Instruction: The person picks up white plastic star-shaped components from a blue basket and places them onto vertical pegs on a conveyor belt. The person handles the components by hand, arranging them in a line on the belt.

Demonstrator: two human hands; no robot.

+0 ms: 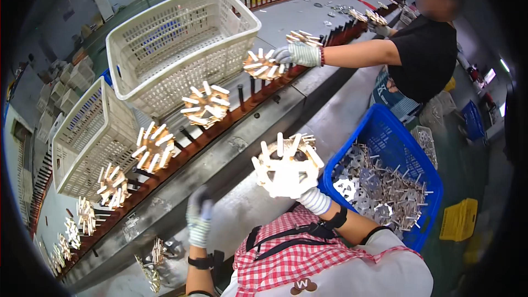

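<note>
My right hand (315,200), in a striped white glove, grips a round metal part with prongs (289,173) above my lap. Bright glare washes out its lower face, and the fingers behind it are mostly hidden. My left hand (199,217), gloved too, is raised beside the metal ledge (242,179) with nothing visible in it; its fingers stretch upward, somewhat blurred. Similar pronged parts, such as this one (206,104), sit in a row along the rail of dark pegs (190,148). A blue basket (379,118) to my right holds many silvery pronged parts (379,187).
At right, a person (423,49) in black reaches a gloved hand (300,55) to a part on the rail. Two white crates (181,77) (82,143) stand beyond it. Loose parts (154,258) lie lower left; a yellow basket (459,220) is on the floor.
</note>
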